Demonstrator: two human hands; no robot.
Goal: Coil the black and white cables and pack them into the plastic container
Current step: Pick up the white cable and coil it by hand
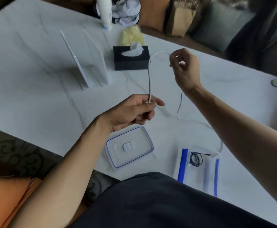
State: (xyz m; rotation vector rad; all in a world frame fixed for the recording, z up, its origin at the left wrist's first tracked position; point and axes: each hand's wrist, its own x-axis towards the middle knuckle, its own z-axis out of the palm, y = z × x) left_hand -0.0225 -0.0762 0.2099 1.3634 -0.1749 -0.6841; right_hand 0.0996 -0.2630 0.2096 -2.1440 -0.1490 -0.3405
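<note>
In the head view, our left hand (pixel 134 109), at the centre of the frame, pinches the thin white cable (pixel 149 79) at its fingertips, the other fingers loosely curled beneath. Our right hand (pixel 186 69), up and to the right, pinches the same cable further along, so an arch of it stands between the two. Below the right hand the slack drops to the white marbled table (pixel 35 63), bends, and trails toward the lower right, reaching the clear plastic container with blue clips (pixel 207 171). The thin black cable (pixel 196 159) lies coiled inside that container, and its clear blue-edged lid (pixel 129 147) sits apart at lower centre. We judge this to be an early loop of the white coil. To do it well, we should bring the right pinch to the left, make every loop the same size, let the cable roll between the fingers so it does not kink, and watch that the trailing end does not snag the container.
</note>
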